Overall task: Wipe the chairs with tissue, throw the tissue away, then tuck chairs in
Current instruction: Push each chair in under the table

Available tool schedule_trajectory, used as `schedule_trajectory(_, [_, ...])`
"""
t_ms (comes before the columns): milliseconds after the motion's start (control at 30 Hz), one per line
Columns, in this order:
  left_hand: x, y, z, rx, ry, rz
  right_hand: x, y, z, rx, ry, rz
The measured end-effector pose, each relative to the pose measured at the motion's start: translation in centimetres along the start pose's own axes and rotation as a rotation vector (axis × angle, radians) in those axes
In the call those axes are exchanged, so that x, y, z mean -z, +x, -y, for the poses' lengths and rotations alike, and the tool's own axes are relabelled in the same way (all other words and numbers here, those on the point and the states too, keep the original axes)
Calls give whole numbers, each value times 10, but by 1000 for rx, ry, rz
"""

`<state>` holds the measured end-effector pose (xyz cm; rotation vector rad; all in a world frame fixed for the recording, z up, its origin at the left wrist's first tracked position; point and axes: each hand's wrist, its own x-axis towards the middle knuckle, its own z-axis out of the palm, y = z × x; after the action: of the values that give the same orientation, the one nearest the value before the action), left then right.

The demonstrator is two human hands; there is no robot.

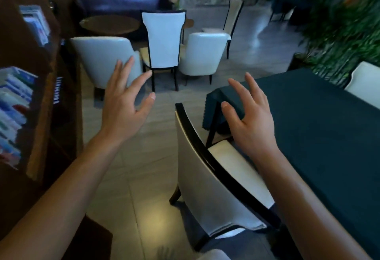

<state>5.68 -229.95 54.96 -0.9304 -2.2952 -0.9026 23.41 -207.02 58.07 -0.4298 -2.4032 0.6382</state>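
Left hand (pixel 123 105) and right hand (pixel 250 117) raised, fingers spread wide, holding nothing; white chair (pixel 207 179) with black frame below and between them, seat toward the dark-clothed table (pixel 320 119); no tissue visible.

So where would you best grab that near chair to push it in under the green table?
Probably the dark top rail of the chair's backrest, taken from behind, where the person stands. The rail curves across in easy reach, and the seat already faces the table. Both the left hand and right hand are open and empty above it, so one on each end would likely steer it straight.
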Motion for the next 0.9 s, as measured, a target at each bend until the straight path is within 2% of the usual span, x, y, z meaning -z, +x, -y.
schedule_trajectory(133, [-27, 21, -8, 10, -48, -10, 0, 27, -15, 0, -8, -22])
schedule_trajectory(300, [-68, 43, -15, -61, -92, 92, -1, 33, -42, -52, -33, -31])
schedule_trajectory(600, [-156, 108, -24, -290, -255, 257, 4, 41, -75, -306, -158, -155])
schedule_trajectory(900, [-205, 165, -5, -491, -458, 449, -28, 46, -52, -561, -311, -337])
